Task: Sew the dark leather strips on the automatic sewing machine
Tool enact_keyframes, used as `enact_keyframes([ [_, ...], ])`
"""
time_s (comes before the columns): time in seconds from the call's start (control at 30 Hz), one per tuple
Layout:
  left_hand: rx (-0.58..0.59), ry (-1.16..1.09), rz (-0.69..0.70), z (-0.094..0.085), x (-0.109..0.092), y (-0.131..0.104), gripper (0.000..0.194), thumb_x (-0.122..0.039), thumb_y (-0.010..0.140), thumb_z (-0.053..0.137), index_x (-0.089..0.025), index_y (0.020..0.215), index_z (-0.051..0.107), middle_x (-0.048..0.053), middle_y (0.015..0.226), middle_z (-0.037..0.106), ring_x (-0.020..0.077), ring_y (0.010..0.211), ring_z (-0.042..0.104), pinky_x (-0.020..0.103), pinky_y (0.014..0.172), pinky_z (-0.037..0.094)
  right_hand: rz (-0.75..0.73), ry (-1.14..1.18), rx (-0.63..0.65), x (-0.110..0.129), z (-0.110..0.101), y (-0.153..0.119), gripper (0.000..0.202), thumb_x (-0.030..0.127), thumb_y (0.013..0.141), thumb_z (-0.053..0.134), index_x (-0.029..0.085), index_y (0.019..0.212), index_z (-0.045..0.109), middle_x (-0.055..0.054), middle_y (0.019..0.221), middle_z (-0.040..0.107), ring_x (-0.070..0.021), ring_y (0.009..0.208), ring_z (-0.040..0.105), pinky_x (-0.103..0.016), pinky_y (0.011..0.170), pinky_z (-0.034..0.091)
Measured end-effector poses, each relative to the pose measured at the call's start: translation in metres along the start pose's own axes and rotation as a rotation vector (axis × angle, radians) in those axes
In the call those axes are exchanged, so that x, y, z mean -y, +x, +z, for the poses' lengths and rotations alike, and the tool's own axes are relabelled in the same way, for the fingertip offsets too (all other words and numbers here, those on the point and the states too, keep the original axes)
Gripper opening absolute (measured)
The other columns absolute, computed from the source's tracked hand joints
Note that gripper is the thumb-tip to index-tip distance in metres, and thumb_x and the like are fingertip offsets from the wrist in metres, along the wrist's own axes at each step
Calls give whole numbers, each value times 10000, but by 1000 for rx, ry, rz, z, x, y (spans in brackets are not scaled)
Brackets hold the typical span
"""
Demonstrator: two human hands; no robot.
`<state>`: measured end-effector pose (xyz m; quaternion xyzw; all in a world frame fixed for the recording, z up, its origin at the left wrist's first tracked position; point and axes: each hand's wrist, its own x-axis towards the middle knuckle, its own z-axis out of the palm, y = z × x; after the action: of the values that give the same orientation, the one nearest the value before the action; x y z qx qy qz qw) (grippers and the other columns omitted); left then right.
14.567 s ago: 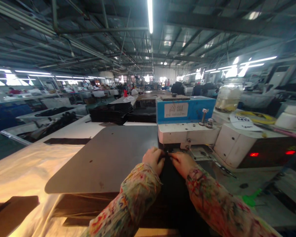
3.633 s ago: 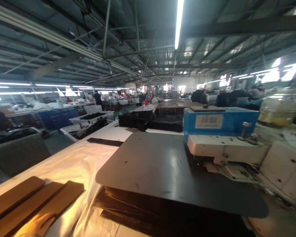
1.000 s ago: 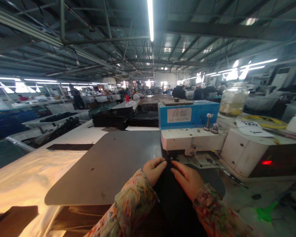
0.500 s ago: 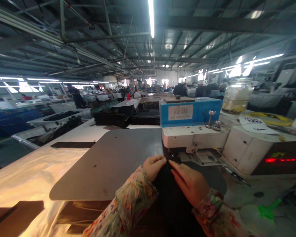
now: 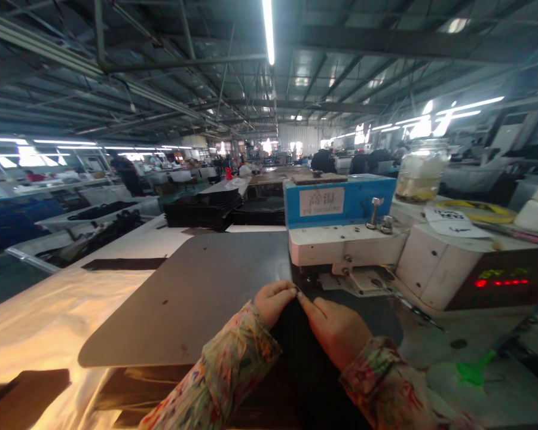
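Left hand has the far end of the black cloth pinched in its fingers, rest of the cloth at its 4 o'clock. Right hand has one digit stretched to that same end, but I can't tell if it's gripping. Long axis runs roughly 12 to 5 o'clock, far end towards the blue-and-white machine. Near end's cut off at 6 o'clock, edges lost in shadow.
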<state>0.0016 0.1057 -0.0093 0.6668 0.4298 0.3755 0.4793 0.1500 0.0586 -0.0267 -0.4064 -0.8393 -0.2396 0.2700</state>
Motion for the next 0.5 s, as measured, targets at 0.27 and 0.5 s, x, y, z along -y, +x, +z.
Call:
enact_keyframes([
  [0.27,-157,586,238,9,11,4,165,-226,689,449,-177,798,563,23,798,519,157,768,476,277,702,386,265,281,342,-15,2,8,294,109,785,388,157,1036,535,-56,830,601,-147,749,566,-211,662,436],
  [0.5,-39,903,377,14,5,-3,197,-164,709,427,-197,843,567,26,855,540,159,817,473,284,754,381,480,424,413,-37,10,20,229,202,766,450,208,938,602,-39,905,626,-173,847,562,-247,747,424],
])
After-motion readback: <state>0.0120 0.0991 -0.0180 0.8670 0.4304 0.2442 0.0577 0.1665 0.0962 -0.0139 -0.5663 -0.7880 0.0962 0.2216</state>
